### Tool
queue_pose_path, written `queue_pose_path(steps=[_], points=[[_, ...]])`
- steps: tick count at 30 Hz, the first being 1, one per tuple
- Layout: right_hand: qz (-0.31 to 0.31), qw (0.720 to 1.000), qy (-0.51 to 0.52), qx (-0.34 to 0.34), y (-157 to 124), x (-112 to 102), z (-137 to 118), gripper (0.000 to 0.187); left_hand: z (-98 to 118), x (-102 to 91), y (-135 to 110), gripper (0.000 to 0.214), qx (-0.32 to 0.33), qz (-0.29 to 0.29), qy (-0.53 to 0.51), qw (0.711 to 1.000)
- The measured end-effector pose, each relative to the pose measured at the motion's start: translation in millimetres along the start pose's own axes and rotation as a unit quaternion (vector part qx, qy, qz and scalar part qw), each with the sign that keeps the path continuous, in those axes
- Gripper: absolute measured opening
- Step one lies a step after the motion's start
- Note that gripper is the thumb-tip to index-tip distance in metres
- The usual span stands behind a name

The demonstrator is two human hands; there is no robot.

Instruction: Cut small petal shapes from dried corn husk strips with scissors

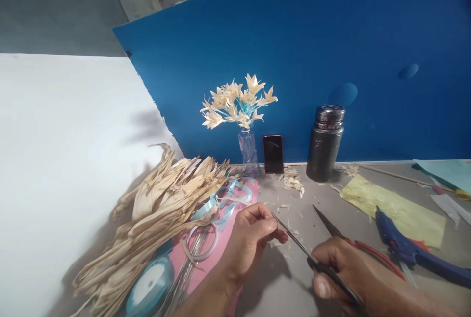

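A tall blue board stands across the far side of a grey tabletop; a white sheet fills the left; at near left lies a big heap of dried husks, pale tan, spilling onto a pink mat that also carries loops of light blue ribbon, a clear tape ring and a ribbon spool. At far centre, against the board, a small clear bottle holds a bunch of cream husk flowers; just right of it a dark phone leans upright, and further right stands a dark metal flask. On the right lie a yellow paper sheet and, nearer, a blue glue gun. At near centre the left hand pinches a thin husk strip between thumb and forefinger, the other fingers curled in; the right hand is closed around the handles of red-handled scissors, whose blades stand open, one blade meeting the strip just right of the left fingertips, the other pointing far and left. Small husk scraps dot the table beyond the hands.
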State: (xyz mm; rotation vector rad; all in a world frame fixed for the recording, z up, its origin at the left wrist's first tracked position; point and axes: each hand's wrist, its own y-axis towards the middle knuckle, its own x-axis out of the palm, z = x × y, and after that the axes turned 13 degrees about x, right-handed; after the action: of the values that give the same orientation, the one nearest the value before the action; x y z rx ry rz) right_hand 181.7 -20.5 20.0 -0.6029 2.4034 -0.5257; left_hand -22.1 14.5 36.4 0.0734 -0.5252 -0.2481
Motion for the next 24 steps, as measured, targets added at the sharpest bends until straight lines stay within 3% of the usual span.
queue_pose_path(steps=[5,11,16,24], points=[[-0.005,1.0,0.002,0.001,0.4,-1.0,1.0,0.045,-1.5,0.8,0.3,0.021,-0.001,-0.001,-0.005,1.0],[-0.041,0.997,0.015,-0.071,-0.7,-4.3,6.1,0.062,-2.4,1.2,-0.6,0.02,-0.007,-0.011,-0.006,1.0],[-0.057,0.997,-0.002,-0.059,-7.0,-6.6,5.4,0.07,-3.4,0.2,-1.0,0.019,-0.018,-0.012,-0.014,1.0],[-0.059,0.998,-0.009,-0.038,-0.6,-8.1,7.3,0.068,-2.0,0.2,-1.1,0.019,-0.018,0.001,-0.006,1.0]])
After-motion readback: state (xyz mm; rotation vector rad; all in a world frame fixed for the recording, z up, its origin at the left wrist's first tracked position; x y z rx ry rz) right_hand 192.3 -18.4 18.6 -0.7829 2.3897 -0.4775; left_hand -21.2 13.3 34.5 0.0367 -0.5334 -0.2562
